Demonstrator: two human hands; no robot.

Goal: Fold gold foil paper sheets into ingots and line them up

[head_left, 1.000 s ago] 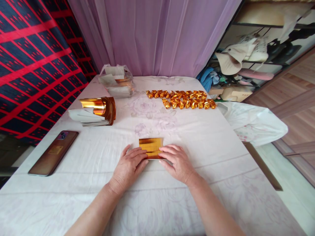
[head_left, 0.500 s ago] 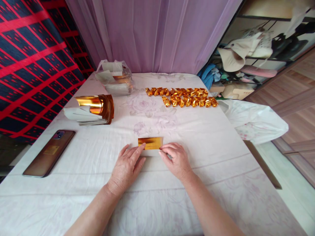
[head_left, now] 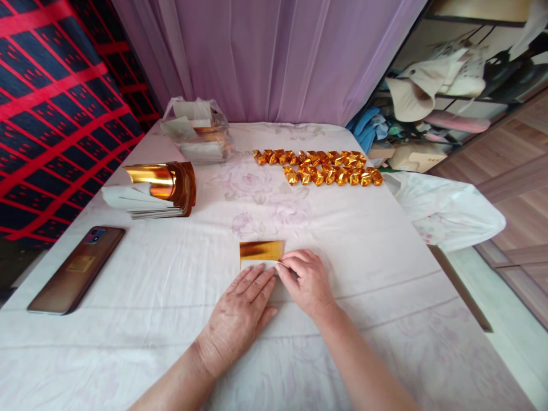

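Observation:
A small sheet of gold foil paper (head_left: 261, 250) lies on the cloth in front of me, with a white strip showing along its near edge. My left hand (head_left: 242, 305) is flat, its fingers stretched out and the tips at that white near edge. At the near right corner, the thumb and forefinger of my right hand (head_left: 306, 279) pinch the foil paper. Its other fingers are curled, partly hidden. Beyond the paper, folded gold foil pieces (head_left: 331, 174) stand in two rows.
A stack of gold and white paper (head_left: 160, 191) lies to the left, behind a brown phone (head_left: 77, 271). A clear plastic bag (head_left: 197, 131) of paper sits at the back left. Past the right table edge are a white bag (head_left: 462, 211) and a shelf with a cap (head_left: 413, 94).
My left hand has moved right and flattened, its forefinger leaving the gold face for the near edge. A white strip now shows there. My right hand keeps its place at the corner.

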